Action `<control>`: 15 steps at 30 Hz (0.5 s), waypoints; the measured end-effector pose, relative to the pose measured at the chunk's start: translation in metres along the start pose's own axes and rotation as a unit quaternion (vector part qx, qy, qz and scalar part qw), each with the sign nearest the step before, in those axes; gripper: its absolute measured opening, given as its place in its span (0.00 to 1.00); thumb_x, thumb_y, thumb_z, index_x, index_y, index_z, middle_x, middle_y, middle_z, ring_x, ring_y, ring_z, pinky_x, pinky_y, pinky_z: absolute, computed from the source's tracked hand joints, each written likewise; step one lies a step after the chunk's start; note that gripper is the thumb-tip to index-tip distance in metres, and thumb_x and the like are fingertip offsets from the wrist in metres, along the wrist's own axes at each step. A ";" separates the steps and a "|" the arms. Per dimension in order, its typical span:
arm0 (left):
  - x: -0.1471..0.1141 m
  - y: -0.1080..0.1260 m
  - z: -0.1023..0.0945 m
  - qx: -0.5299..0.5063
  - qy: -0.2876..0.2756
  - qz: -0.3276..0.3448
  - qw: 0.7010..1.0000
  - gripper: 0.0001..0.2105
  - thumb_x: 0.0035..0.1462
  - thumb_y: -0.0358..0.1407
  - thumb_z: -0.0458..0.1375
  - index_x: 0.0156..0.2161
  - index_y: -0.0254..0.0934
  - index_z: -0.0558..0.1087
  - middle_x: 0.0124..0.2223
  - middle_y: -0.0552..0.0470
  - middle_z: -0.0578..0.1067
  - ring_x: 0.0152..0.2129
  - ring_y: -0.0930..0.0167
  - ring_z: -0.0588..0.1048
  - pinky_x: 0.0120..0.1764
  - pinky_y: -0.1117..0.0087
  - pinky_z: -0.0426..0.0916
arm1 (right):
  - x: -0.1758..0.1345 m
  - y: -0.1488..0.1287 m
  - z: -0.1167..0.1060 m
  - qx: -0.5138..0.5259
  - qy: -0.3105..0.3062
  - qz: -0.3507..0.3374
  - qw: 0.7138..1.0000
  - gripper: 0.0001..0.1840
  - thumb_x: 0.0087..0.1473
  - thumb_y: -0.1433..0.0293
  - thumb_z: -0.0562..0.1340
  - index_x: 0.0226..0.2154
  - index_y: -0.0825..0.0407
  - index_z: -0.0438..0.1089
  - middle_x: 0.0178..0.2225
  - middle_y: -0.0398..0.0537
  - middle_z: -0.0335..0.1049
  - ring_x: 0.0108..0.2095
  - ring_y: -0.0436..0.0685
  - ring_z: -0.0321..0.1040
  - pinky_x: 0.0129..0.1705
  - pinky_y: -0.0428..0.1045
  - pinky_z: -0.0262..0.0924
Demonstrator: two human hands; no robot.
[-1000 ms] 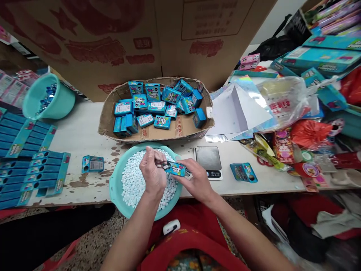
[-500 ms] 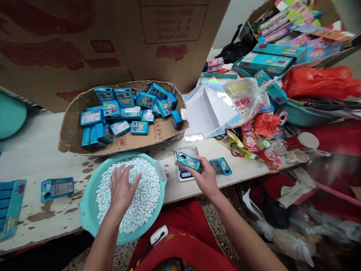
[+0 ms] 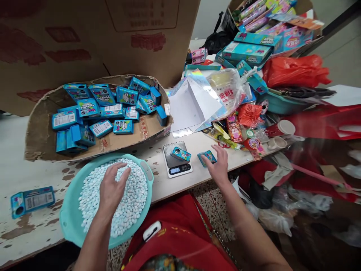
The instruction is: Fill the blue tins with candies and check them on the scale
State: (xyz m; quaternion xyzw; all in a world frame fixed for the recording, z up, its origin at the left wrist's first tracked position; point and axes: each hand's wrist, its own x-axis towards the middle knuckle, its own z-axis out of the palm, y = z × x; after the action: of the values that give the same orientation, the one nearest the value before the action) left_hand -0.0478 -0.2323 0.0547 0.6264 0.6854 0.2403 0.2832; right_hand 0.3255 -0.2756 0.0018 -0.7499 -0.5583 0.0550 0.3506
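Note:
My left hand (image 3: 114, 186) hovers over a turquoise basin (image 3: 65, 205) full of small pale blue and white candies (image 3: 135, 199); its fingers are apart and nothing shows in them. On a small digital scale (image 3: 171, 152) lies a blue candy box (image 3: 181, 154) with a round hole at one end. My right hand (image 3: 220, 163) is open beside a second blue candy box (image 3: 207, 158) on the table, right of the scale. Its fingers reach around that box without closing; whether they touch it I cannot tell.
Behind the basin stands a cut cardboard tray (image 3: 135, 135) holding several blue candy boxes. Another blue box (image 3: 33, 201) lies at the left. White paper (image 3: 188, 103), a knotted plastic bag (image 3: 225, 88), a lidded cup (image 3: 284, 128) and loose packets crowd the right side.
My right hand has let go of the candy box on the scale and moved right to the other box. My left hand stays over the candies. The view has shifted right.

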 end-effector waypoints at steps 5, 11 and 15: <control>0.006 0.013 0.009 -0.018 -0.005 -0.009 1.000 0.16 0.56 0.47 0.54 0.42 0.40 0.74 0.46 0.50 0.74 0.46 0.65 0.71 0.50 0.64 0.64 | 0.011 0.032 -0.008 -0.127 -0.161 0.064 0.977 0.30 0.53 0.62 0.59 0.58 0.48 0.57 0.48 0.54 0.61 0.44 0.62 0.66 0.41 0.55 0.64; 0.010 0.025 0.017 -0.038 -0.038 -0.018 0.998 0.15 0.55 0.47 0.54 0.41 0.39 0.74 0.41 0.51 0.76 0.40 0.66 0.74 0.48 0.65 0.65 | 0.008 0.023 -0.009 -0.224 -0.180 0.171 0.942 0.19 0.56 0.58 0.55 0.47 0.46 0.71 0.48 0.54 0.57 0.40 0.61 0.68 0.39 0.55 0.63; 0.013 0.031 0.025 -0.039 -0.049 -0.011 0.998 0.15 0.55 0.46 0.54 0.40 0.39 0.74 0.40 0.51 0.76 0.38 0.67 0.74 0.46 0.66 0.65 | 0.012 0.027 -0.011 -0.181 -0.219 0.200 0.938 0.30 0.52 0.46 0.54 0.45 0.50 0.72 0.46 0.56 0.58 0.43 0.64 0.67 0.47 0.58 0.62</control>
State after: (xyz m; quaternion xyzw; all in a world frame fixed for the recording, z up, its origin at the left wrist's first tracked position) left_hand -0.0089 -0.2164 0.0570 0.6184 0.6677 0.2327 0.3429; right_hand 0.3563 -0.2738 -0.0020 -0.8666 -0.4598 0.1845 0.0599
